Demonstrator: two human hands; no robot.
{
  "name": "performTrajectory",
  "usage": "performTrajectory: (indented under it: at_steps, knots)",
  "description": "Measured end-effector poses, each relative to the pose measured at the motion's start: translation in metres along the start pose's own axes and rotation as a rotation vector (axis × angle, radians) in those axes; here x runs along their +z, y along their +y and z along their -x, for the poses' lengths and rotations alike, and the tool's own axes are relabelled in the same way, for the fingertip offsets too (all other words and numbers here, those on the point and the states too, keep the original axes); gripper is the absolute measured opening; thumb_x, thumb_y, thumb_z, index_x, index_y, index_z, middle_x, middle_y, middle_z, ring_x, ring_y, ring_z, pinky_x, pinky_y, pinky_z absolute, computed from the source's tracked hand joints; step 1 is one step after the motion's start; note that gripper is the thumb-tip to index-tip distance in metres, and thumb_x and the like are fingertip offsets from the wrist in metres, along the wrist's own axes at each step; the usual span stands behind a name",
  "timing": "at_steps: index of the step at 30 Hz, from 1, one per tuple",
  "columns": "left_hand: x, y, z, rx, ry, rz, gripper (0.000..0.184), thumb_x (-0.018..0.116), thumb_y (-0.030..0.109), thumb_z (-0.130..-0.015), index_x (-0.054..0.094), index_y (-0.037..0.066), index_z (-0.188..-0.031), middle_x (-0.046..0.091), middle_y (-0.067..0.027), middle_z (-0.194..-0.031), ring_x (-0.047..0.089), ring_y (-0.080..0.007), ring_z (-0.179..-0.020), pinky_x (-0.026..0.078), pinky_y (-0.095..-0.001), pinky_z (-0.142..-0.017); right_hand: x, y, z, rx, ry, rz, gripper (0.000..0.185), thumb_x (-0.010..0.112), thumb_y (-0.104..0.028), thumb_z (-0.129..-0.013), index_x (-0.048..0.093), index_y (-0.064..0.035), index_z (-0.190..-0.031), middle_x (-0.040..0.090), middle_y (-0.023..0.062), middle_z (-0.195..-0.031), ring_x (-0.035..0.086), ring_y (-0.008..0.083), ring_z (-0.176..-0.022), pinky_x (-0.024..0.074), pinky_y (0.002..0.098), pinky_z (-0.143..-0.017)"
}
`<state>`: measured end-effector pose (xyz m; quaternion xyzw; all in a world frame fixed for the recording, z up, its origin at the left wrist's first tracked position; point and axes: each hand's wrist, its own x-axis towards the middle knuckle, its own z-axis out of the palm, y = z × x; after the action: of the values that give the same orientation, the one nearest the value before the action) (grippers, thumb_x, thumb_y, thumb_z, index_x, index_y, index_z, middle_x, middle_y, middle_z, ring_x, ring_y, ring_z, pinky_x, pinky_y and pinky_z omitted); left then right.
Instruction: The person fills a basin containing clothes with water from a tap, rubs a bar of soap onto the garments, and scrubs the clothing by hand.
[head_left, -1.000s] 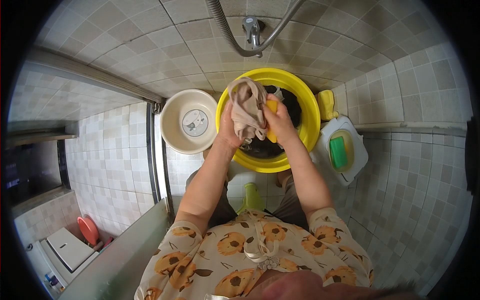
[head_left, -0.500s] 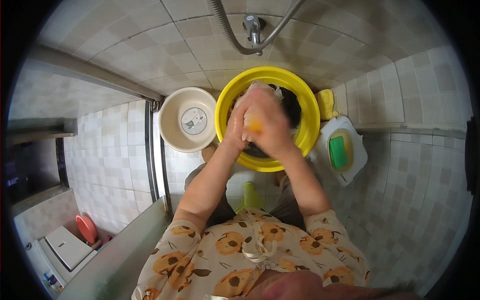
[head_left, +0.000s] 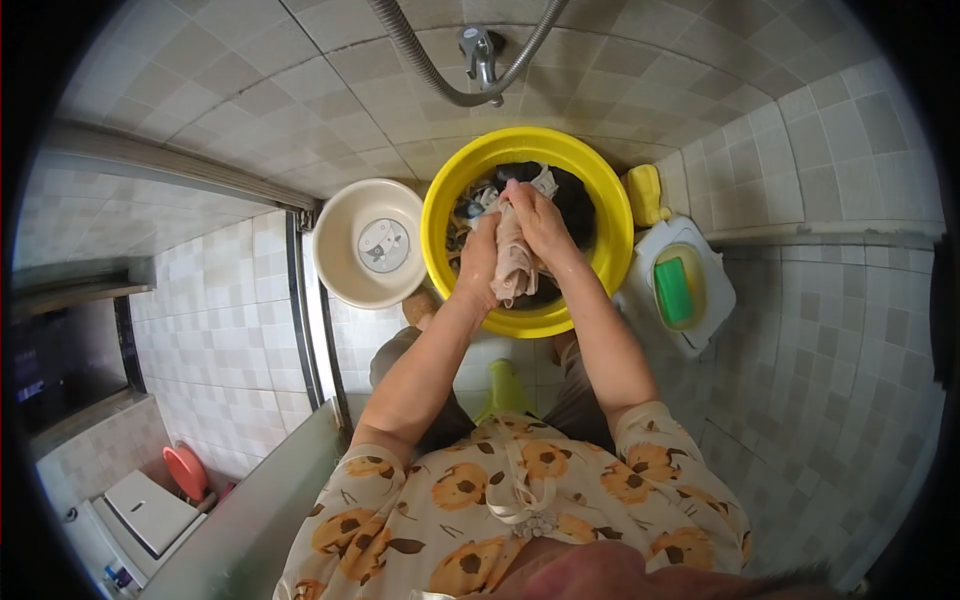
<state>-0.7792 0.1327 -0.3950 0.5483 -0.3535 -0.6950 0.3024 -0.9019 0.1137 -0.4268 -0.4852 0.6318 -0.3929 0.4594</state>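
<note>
A bunched pale pink-beige cloth (head_left: 512,262) is between my two hands, above the yellow basin (head_left: 612,170). My left hand (head_left: 479,262) is closed on the cloth's left side. On its right side, my right hand (head_left: 543,228) is wrapped round the upper part, fingertips near its top. Below the hands, dark clothes (head_left: 575,200) and some patterned and light fabric lie in the basin. The yellow piece held earlier does not show now.
A cream basin (head_left: 332,250) stands left of the yellow one. At right, a green bar (head_left: 674,290) rests in a dish on a white stool (head_left: 712,300), near a yellow object (head_left: 646,195). A faucet (head_left: 480,60) and hose (head_left: 430,75) hang on the wall.
The cloth has gone from loosely spread to bunched lengthwise between both hands. The yellow piece has gone out of sight. The view has shifted slightly.
</note>
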Motion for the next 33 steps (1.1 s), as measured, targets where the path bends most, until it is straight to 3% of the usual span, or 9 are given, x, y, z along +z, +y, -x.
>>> performTrajectory:
  at_steps: [3, 5, 9, 13, 17, 21, 25, 27, 33]
  knots:
    - [-0.014, -0.041, -0.028, 0.350, 0.158, -0.557, 0.034, 0.047, 0.030, -0.092, 0.052, 0.005, -0.115, 0.060, -0.0137, -0.106, 0.059, -0.0226, -0.095, 0.047, -0.0330, -0.084, 0.010, -0.038, 0.031, 0.037, 0.048, 0.232, 0.043, 0.042, -0.043, -0.093, 0.052, -0.0026, -0.106, 0.061, 0.0240, -0.097, 0.057, 0.0413, -0.095, 0.0459, 0.0449, -0.081]
    - [-0.025, -0.074, -0.071, 0.293, -0.004, 0.425, 0.029, 0.049, 0.024, -0.093, 0.049, 0.005, -0.115, 0.060, -0.0131, -0.105, 0.058, -0.0221, -0.095, 0.047, -0.0337, -0.084, 0.033, -0.037, 0.053, -0.287, 0.260, 0.417, 0.037, 0.051, -0.033, -0.090, 0.048, -0.0072, -0.117, 0.057, 0.0206, -0.109, 0.057, 0.0401, -0.098, 0.0473, 0.0462, -0.080]
    - [-0.029, -0.051, -0.056, 0.791, -0.041, -0.495, 0.024, 0.044, 0.024, -0.095, 0.051, 0.007, -0.110, 0.058, -0.0093, -0.100, 0.057, -0.0200, -0.088, 0.048, -0.0327, -0.079, 0.037, -0.034, 0.048, -0.348, 0.280, 0.345, 0.036, 0.052, -0.030, -0.091, 0.048, -0.0067, -0.118, 0.056, 0.0193, -0.112, 0.057, 0.0382, -0.101, 0.0476, 0.0443, -0.080]
    - [-0.022, -0.033, -0.051, -0.077, -0.275, 0.746, 0.029, 0.036, 0.026, -0.098, 0.052, 0.008, -0.114, 0.057, -0.0084, -0.112, 0.055, -0.0221, -0.103, 0.046, -0.0342, -0.090, 0.015, -0.017, 0.017, -0.152, 0.290, 0.079, 0.037, 0.043, -0.035, -0.096, 0.056, -0.0030, -0.109, 0.061, 0.0204, -0.102, 0.058, 0.0384, -0.097, 0.0461, 0.0408, -0.082]
    - [-0.010, -0.011, -0.033, -0.227, -0.296, 0.899, 0.036, 0.047, 0.034, -0.095, 0.055, 0.004, -0.114, 0.063, -0.0102, -0.102, 0.063, -0.0228, -0.087, 0.053, -0.0351, -0.078, -0.008, -0.001, 0.001, 0.140, 0.126, -0.392, 0.051, 0.038, -0.046, -0.098, 0.059, -0.0008, -0.107, 0.062, 0.0077, -0.101, 0.058, 0.0153, -0.089, 0.0445, 0.0285, -0.084]
    - [-0.023, 0.002, -0.038, -0.115, -0.083, 0.743, 0.040, 0.041, 0.035, -0.098, 0.049, 0.005, -0.124, 0.059, -0.0122, -0.112, 0.060, -0.0239, -0.099, 0.051, -0.0374, -0.085, -0.039, -0.031, 0.011, 0.181, 0.121, -0.335, 0.058, 0.035, -0.052, -0.096, 0.051, -0.0025, -0.121, 0.056, 0.0082, -0.089, 0.044, 0.0070, -0.049, 0.0341, 0.0216, -0.040]
    - [-0.011, 0.001, -0.032, 0.231, 0.211, 0.541, 0.038, 0.050, 0.025, -0.096, 0.044, 0.004, -0.127, 0.058, -0.0115, -0.116, 0.058, -0.0226, -0.104, 0.049, -0.0360, -0.089, -0.013, -0.036, 0.026, -0.044, -0.190, -0.176, 0.045, 0.064, -0.027, -0.086, 0.052, -0.0068, -0.125, 0.058, 0.0079, -0.093, 0.051, 0.0093, -0.059, 0.0424, 0.0222, -0.051]
    - [-0.013, -0.004, -0.030, 0.235, 0.233, 0.556, 0.040, 0.054, 0.022, -0.094, 0.043, 0.005, -0.128, 0.055, -0.0109, -0.121, 0.057, -0.0225, -0.106, 0.049, -0.0360, -0.089, 0.008, -0.030, 0.024, -0.254, 0.003, 0.067, 0.048, 0.068, -0.008, -0.073, 0.054, -0.0047, -0.119, 0.062, 0.0059, -0.098, 0.057, 0.0178, -0.093, 0.0446, 0.0274, -0.085]
    - [-0.027, 0.011, -0.025, -0.067, -0.309, 0.874, 0.059, 0.052, 0.046, -0.092, 0.039, 0.007, -0.135, 0.047, -0.0109, -0.133, 0.049, -0.0256, -0.118, 0.042, -0.0386, -0.099, -0.023, -0.033, 0.018, 0.134, -0.125, -0.950, 0.040, 0.057, -0.007, -0.075, 0.052, -0.0053, -0.115, 0.060, 0.0055, -0.096, 0.058, 0.0102, -0.077, 0.0451, 0.0199, -0.053]
